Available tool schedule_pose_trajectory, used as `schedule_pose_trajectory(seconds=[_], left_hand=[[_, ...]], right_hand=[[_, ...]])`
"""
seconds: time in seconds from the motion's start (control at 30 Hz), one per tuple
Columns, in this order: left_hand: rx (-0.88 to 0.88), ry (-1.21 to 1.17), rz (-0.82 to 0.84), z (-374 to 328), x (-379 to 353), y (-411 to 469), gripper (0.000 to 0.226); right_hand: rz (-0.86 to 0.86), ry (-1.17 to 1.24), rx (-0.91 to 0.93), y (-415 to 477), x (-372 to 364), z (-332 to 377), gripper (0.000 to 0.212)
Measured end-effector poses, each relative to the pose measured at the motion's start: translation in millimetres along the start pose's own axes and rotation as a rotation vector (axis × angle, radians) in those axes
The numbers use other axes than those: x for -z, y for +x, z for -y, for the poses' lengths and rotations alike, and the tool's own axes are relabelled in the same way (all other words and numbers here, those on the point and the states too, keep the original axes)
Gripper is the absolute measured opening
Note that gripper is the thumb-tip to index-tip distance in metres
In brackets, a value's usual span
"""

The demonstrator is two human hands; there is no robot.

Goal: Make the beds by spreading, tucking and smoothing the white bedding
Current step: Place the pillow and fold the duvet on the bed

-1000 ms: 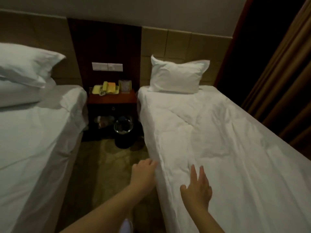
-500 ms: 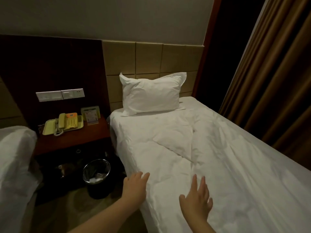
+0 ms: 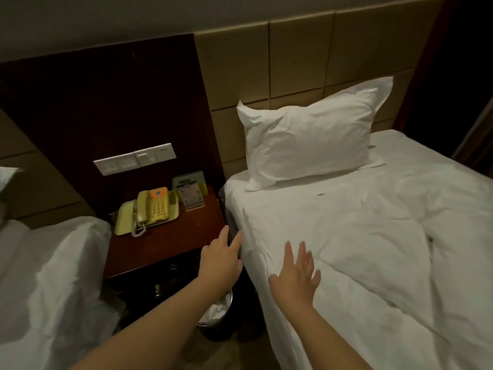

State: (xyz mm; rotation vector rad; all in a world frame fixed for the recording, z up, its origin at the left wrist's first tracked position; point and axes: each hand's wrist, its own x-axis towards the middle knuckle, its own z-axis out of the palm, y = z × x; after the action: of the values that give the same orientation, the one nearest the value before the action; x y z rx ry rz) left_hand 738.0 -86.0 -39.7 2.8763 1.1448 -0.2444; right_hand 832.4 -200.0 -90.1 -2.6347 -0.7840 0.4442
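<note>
The right bed carries a rumpled white duvet with a folded ridge running down its middle, and a white pillow leans on the padded headboard. My right hand lies flat with spread fingers on the duvet close to the bed's left edge. My left hand reaches with straight fingers to the bed's left side, its fingertips at the hanging edge of the bedding, beside the nightstand. A second bed with white bedding fills the lower left.
A dark wooden nightstand stands between the beds, holding a yellow telephone and a small card stand. A metal waste bin sits on the floor under my left forearm. Wall switches hang above. Brown curtains border the far right.
I have moved toward the head of the right bed, so the nightstand and pillow are much closer. Both hands slid along the bed's left edge with fingers still straight.
</note>
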Motion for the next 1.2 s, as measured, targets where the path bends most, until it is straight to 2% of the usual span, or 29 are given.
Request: schedule_pose_trajectory(seconds=[0.17, 0.33, 0.47, 0.57, 0.7, 0.9, 0.97, 1.1, 1.17, 1.2], left_hand=[[-0.227, 0.051, 0.010, -45.1, -8.5, 91.5, 0.065], [-0.527, 0.092, 0.122, -117.2, -39.5, 180.8, 0.065], [-0.786, 0.178, 0.258, -199.1, -67.8, 239.2, 0.068], [-0.928, 0.218, 0.423, -253.8, -86.4, 266.4, 0.070], [-1.006, 0.261, 0.523, -294.0, -119.8, 284.9, 0.081], [-1.020, 0.478, 0.669, -278.1, -180.4, 315.9, 0.088], [-1.068, 0.449, 0.649, -276.5, -195.8, 322.9, 0.080], [-1.271, 0.388, 0.575, -288.2, -192.3, 330.9, 0.029], [-1.231, 0.339, 0.582, -288.7, -186.5, 328.8, 0.024], [-1.124, 0.263, 0.610, -286.3, -185.8, 327.5, 0.025]], right_hand=[[-0.077, -0.192, 0.064, 64.3, 38.5, -29.3, 0.077], [-0.112, -0.127, -0.133, 109.7, 46.9, -63.9, 0.082], [-0.254, -0.158, -0.369, 147.7, 49.7, -114.1, 0.093], [-0.130, -0.151, -0.575, 172.3, 42.1, -144.8, 0.092], [0.091, -0.100, -0.769, 195.6, 22.6, -164.2, 0.077], [0.072, -0.099, -0.857, 235.6, -34.2, -171.1, 0.078], [0.124, -0.077, -0.905, 237.1, -49.5, -169.8, 0.077], [0.013, -0.060, -0.915, 221.9, -73.1, -154.1, 0.070], [0.048, -0.059, -0.957, 210.4, -71.0, -149.8, 0.078], [0.080, -0.035, -0.995, 207.2, -65.0, -145.8, 0.084]])
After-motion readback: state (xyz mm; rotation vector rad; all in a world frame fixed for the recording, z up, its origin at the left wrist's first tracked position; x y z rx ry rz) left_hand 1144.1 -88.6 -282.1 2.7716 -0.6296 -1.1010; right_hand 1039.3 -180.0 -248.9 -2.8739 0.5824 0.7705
